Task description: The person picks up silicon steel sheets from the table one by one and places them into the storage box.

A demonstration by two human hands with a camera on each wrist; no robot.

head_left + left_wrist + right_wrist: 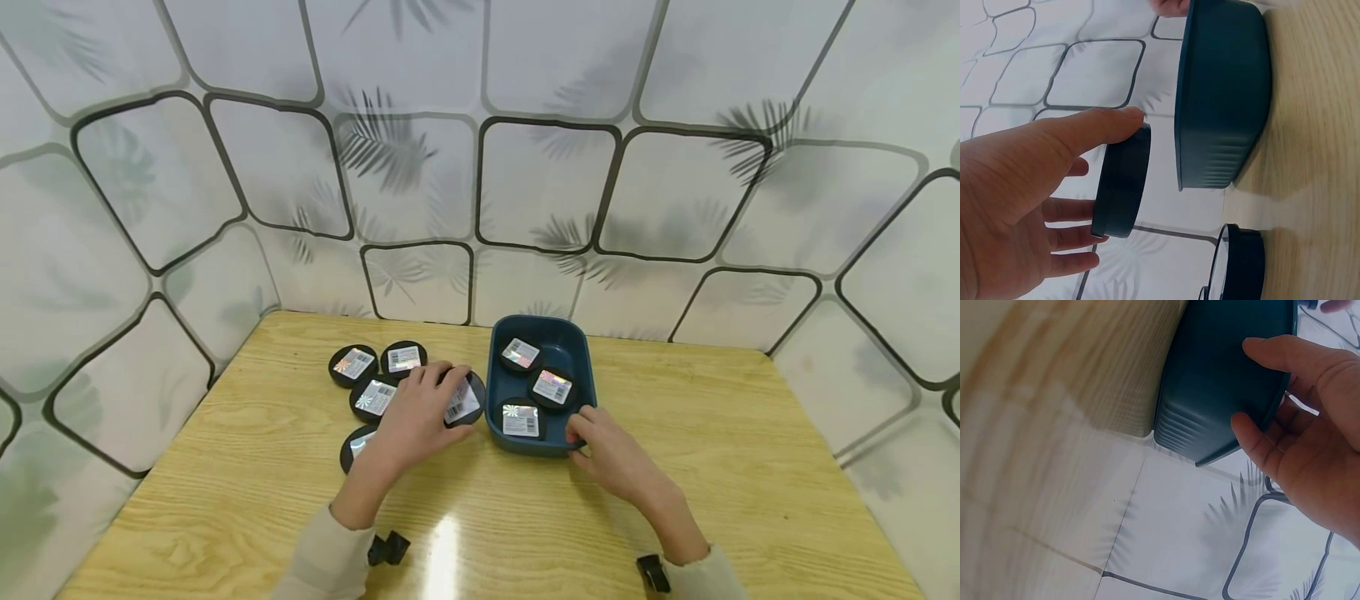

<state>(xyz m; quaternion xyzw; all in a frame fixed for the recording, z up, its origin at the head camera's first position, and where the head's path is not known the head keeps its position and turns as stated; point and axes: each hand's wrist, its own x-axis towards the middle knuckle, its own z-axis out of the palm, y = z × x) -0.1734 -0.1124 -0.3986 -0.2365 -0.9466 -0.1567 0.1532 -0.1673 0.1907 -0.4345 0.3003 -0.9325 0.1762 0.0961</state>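
My left hand (416,417) pinches a round, flat black tub (467,403) with a printed label, thumb on one edge and fingers on the other. In the left wrist view that tub (1122,181) is raised above the tabletop, just left of the dark teal bin (557,335). Three similar tubs lie label up in the bin, including one at its near left corner (521,420). My right hand (618,460) grips the bin's near right corner, with thumb and a finger against the outer wall (1222,375) in the right wrist view.
Several more labelled black tubs, such as the far left one (353,365), lie on the wooden table (712,433) left of the bin, partly behind my left hand. A patterned curtain-like wall (547,183) rises at the table's back edge.
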